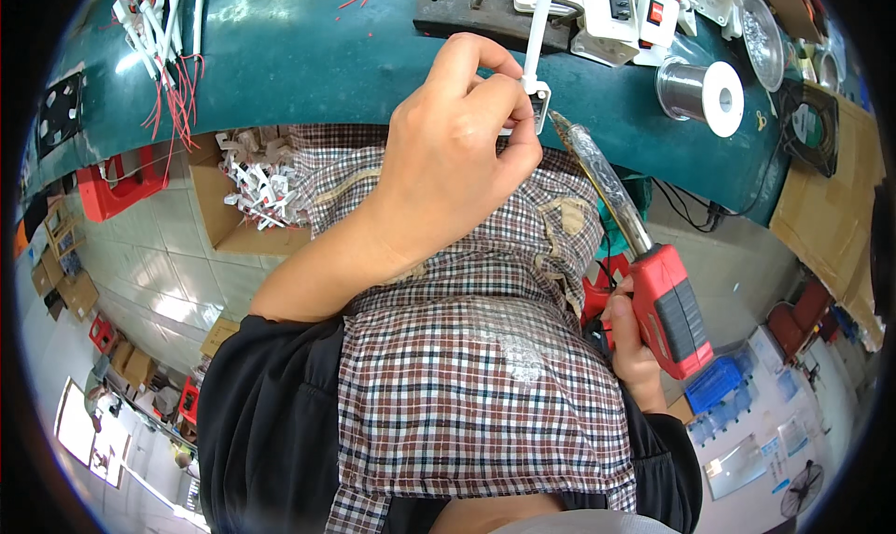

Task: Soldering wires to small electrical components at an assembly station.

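**Left hand pinches a white part at the bench edge while the right grips a red soldering gun**

The left hand (457, 151) is closed in a pinch, thumb and forefinger gripping a small white plastic part (538, 100) at the fingertips; a white strip runs up from that part across the green bench (308, 58); the part sits just beyond the fingers, at the bench's near edge. The right hand (627, 343) is clenched round the handle of a red soldering gun (674, 310), low at the right; its long metal barrel slants up and to the left, and the tip (557, 119) lies just beside the white part, whether touching it cannot be told.

Counted: one soldering gun; one part held; one spool of solder wire (702, 91) on the bench to the right of the hands; one cardboard box (233, 207) below the bench edge, holding a heap of white parts too tangled to count; a bundle of white pieces with red wires (166, 58) at the bench's far left, likewise uncountable; one black fan (808, 128) at the right. A checked cloth (467, 347) covers the lap beneath both forearms.
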Available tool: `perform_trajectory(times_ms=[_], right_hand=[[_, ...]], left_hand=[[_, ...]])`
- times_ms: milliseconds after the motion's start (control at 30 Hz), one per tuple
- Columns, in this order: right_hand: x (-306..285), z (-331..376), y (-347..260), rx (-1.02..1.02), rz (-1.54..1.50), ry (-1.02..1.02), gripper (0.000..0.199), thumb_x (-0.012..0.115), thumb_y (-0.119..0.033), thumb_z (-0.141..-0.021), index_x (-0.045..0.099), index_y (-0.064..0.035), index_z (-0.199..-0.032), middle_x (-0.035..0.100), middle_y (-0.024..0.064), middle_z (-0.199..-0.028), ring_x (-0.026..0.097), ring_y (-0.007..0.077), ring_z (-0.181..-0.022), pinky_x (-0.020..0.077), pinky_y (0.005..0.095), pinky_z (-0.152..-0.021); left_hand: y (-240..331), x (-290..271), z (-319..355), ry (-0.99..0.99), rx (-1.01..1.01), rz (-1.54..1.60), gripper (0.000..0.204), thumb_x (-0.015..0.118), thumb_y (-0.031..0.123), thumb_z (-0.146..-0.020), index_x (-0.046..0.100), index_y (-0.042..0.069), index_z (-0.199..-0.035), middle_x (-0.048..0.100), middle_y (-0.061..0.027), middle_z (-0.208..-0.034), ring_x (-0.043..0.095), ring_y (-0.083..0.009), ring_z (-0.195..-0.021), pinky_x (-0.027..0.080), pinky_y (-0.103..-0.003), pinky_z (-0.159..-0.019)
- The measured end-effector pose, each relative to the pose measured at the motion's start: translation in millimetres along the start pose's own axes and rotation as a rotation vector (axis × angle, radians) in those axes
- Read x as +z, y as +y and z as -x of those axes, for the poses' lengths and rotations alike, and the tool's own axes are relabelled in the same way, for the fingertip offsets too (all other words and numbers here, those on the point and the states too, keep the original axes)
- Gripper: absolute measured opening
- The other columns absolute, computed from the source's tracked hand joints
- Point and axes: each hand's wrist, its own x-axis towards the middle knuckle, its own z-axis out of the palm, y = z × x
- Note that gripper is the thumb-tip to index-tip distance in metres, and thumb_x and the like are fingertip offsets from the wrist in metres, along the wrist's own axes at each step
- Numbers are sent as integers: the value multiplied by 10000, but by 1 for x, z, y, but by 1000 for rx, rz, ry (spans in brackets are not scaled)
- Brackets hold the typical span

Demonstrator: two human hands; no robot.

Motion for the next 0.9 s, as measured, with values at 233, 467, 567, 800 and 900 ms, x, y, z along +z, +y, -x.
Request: perform_trajectory(times_ms=[233,467,567,800,900], right_hand=[[3,-4,1,-52,24,-17,242,760,-1,-758,711,11,-995,690,160,-910,696,321,-758,562,371,-690],[4,-5,4,-92,12,-37,231,767,-4,-753,709,8,-977,672,138,-869,677,301,-713,553,372,-661],[0,-4,1,-52,8,-37,203,763,-13,-764,704,3,-958,670,136,-857,670,297,-705,546,366,-654],[-3,-3,-1,17,6,-24,158,759,-38,-784,695,-14,-926,669,125,-838,657,297,-694,527,366,-643],[-2,-3,-2,16,-13,-2,149,760,-40,-790,697,-18,-923,670,118,-832,654,289,-684,523,364,-638]], left_hand=[[-3,5,0,80,49,20,122,757,-3,-737,637,0,-757,625,-110,-1034,663,-218,-630,551,-340,-596],[2,1,0,-1,-13,-1,95,747,-55,-763,673,-21,-812,615,-108,-1090,709,-156,-753,597,-267,-689],[1,2,0,-4,-17,-3,96,749,-54,-763,675,-20,-815,616,-107,-1090,709,-155,-754,596,-267,-689],[-1,5,-1,68,37,10,119,756,-4,-741,637,2,-755,625,-105,-1033,669,-213,-634,555,-337,-600],[-2,5,-1,67,36,12,120,757,-2,-740,639,6,-758,626,-104,-1035,666,-214,-632,553,-334,-598]])
